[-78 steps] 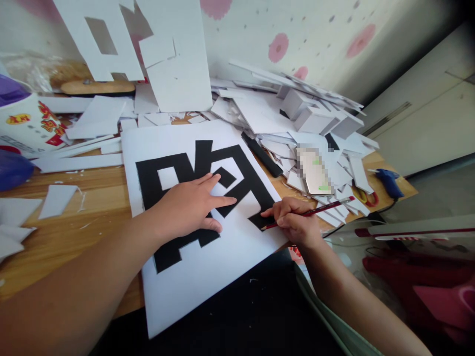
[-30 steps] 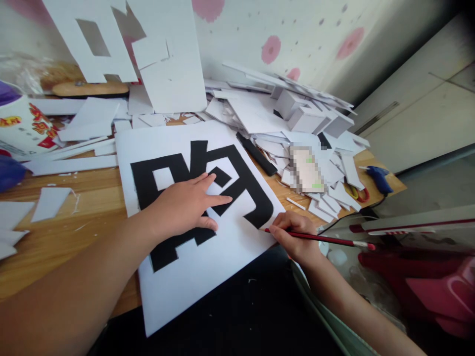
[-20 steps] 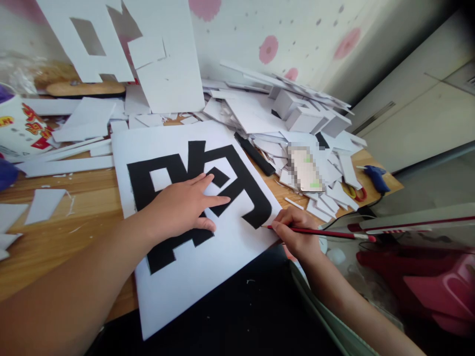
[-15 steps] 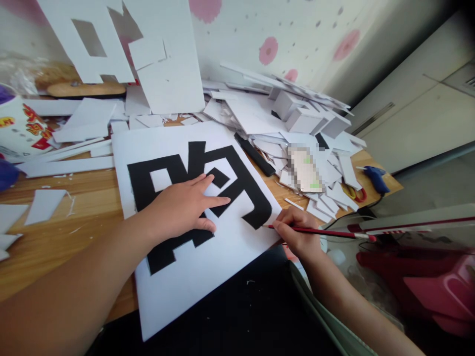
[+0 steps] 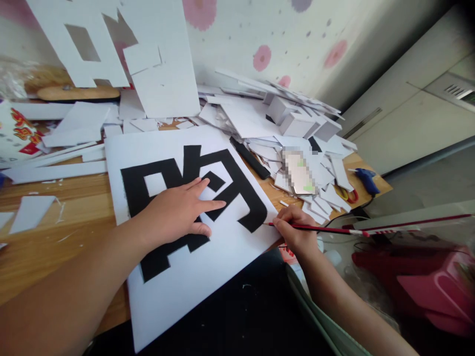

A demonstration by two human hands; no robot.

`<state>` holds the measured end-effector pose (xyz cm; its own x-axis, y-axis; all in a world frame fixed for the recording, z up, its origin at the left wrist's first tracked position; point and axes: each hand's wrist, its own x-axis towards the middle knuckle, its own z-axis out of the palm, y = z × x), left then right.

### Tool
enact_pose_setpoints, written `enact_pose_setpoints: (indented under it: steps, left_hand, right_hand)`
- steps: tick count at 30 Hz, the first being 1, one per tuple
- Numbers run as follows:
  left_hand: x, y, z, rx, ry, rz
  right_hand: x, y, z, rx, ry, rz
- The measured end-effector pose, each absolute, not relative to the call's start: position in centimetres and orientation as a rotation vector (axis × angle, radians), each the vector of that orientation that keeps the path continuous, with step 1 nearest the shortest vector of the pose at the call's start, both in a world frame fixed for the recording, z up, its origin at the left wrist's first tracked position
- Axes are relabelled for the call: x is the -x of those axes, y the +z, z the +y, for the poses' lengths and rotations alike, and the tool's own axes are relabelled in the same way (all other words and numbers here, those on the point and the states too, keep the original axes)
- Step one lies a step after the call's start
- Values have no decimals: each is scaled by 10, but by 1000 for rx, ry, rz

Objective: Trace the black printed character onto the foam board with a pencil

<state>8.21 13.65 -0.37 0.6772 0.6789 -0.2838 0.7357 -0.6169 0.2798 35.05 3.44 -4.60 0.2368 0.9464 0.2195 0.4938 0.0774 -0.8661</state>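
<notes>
A black cut-out character (image 5: pixel 252 200) lies flat on a white board (image 5: pixel 237 252), whose near corner hangs past the table edge. My left hand (image 5: pixel 176 210) presses down on the cut-out with its fingers spread, covering part of its middle. In my right hand (image 5: pixel 295 227) is a red and black pencil (image 5: pixel 330 229), pinched near its point. The pencil tip touches or nearly touches the board beside the lower right curve of the cut-out. Any pencil line there is too faint to tell.
White board scraps (image 5: pixel 248 116) pile up along the wall, with a pixelated phone (image 5: pixel 300 170) on them. A black bar (image 5: pixel 250 158) lies beyond the board. Scissors (image 5: pixel 348 194) and a blue glue gun (image 5: pixel 366 181) are at right; a printed paper cup (image 5: pixel 18 131) stands at left.
The view has shifted slightly, so the scene sits a little further left. The pencil tip has moved a short way up along the cut-out's curved edge. My left hand stays put on the cut-out.
</notes>
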Motion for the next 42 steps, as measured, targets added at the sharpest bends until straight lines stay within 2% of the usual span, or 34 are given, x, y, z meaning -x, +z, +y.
enact_pose_setpoints:
  steps: [23, 42]
  left_hand:
    - [-84, -1, 136, -2531, -212, 1102]
    - [-82, -3, 136, -2558, -188, 1100]
  right_hand:
    - [-356, -47, 46, 1551, 590, -1254]
    - [-351, -40, 53, 1730, 551, -1125]
